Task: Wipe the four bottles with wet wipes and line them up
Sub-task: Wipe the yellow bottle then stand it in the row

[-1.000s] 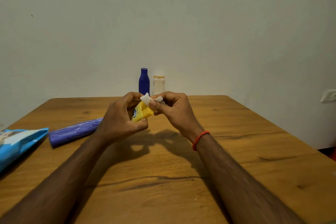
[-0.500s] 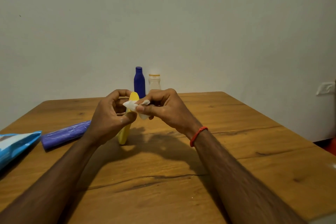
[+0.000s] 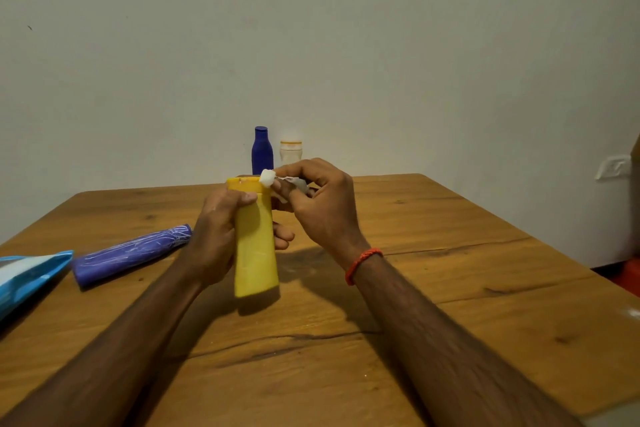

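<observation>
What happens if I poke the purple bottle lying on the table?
The purple bottle lies on its side and looks round, so it would probably roll. Its shiny streaked surface might be slippery.

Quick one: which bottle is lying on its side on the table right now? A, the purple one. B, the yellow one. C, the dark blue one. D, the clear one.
A: the purple bottle lies flat on the table, beside the blue pack.
</observation>
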Demonstrator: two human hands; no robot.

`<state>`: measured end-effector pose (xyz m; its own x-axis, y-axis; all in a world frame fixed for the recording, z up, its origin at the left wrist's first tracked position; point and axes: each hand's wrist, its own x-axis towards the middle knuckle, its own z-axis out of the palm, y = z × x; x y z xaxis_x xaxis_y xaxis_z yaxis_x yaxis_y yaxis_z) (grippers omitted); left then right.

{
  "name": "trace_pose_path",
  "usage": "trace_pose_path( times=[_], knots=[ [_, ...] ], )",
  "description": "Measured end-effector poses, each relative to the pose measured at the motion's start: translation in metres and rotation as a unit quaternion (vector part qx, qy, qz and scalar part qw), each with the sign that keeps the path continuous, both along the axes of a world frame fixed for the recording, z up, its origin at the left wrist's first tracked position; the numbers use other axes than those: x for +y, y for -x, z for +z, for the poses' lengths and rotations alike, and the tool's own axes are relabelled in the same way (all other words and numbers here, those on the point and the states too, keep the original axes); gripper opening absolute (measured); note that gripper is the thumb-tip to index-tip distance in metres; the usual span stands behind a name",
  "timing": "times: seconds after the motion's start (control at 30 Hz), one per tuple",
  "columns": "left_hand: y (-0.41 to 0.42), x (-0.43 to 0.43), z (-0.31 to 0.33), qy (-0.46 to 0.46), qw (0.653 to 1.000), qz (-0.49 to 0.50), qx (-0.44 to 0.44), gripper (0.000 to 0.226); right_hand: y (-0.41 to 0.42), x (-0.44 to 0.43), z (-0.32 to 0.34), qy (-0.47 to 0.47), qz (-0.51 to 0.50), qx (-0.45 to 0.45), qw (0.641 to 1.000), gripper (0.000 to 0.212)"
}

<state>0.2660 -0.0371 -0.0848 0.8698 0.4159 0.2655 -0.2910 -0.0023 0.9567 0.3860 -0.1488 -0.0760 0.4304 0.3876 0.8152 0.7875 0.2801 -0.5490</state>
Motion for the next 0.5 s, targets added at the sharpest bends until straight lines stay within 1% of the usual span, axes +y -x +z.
trace_pose_path(
  times=[0.07, 0.13, 0.17, 0.27, 0.3, 0.37, 0.4, 0.43, 0.5],
  knots=[
    [0.001, -0.002, 0.0, 0.014, 1.0, -0.016, -0.002, 0.065, 0.002, 0.0, 0.0, 0.01, -0.001, 0.008, 1.0, 0.012],
    [0.003, -0.004, 0.0, 0.042, 0.999, -0.034, -0.008, 0.079, 0.006, 0.002, -0.002, 0.02, 0.017, 0.02, 0.999, 0.013],
    [0.003, -0.004, 0.0, 0.049, 0.998, -0.042, -0.013, 0.086, 0.008, 0.003, -0.003, 0.024, 0.017, 0.011, 1.0, 0.015],
    [0.003, -0.003, -0.002, 0.05, 0.997, -0.044, -0.032, 0.113, 0.017, 0.007, -0.003, 0.053, 0.01, -0.054, 0.997, 0.021],
    [0.003, -0.005, -0.003, 0.048, 0.998, -0.041, -0.031, 0.11, 0.02, 0.007, -0.003, 0.062, 0.015, -0.078, 0.995, 0.022],
    [0.002, -0.012, -0.002, 0.058, 0.997, -0.029, -0.042, 0.087, 0.023, 0.006, -0.002, 0.077, 0.011, -0.129, 0.989, 0.022],
    [0.002, -0.016, 0.0, 0.073, 0.996, -0.025, -0.047, 0.081, 0.023, 0.006, -0.002, 0.08, -0.001, -0.15, 0.985, 0.023],
    [0.0, -0.016, 0.0, 0.08, 0.996, -0.023, -0.044, 0.082, 0.022, 0.006, -0.002, 0.078, -0.015, -0.16, 0.984, 0.023],
    [-0.001, -0.013, -0.001, 0.072, 0.997, -0.025, -0.033, 0.09, 0.019, 0.005, -0.002, 0.061, -0.037, -0.144, 0.987, 0.024]
  ],
)
